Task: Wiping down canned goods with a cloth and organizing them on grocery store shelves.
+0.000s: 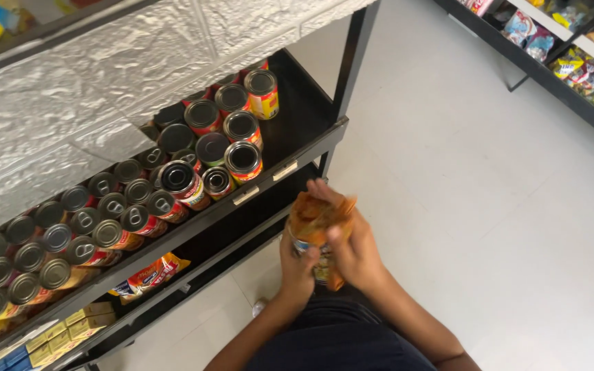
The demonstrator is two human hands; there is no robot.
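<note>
An orange cloth (314,211) is pressed over the top of a tin can (319,264) that I hold in front of my body. My left hand (295,271) grips the can from below on its left side. My right hand (352,244) holds the cloth against the can's top and right side. Both hands hover just off the front edge of a black shelf (297,154) that carries several upright tin cans (242,127) with red and yellow labels.
A lower shelf holds an orange snack bag (151,273) and yellow boxes (70,326). White textured wall panel (70,103) sits above the cans. Another rack with packets (579,62) stands at the far right. Pale tiled floor (482,206) lies between.
</note>
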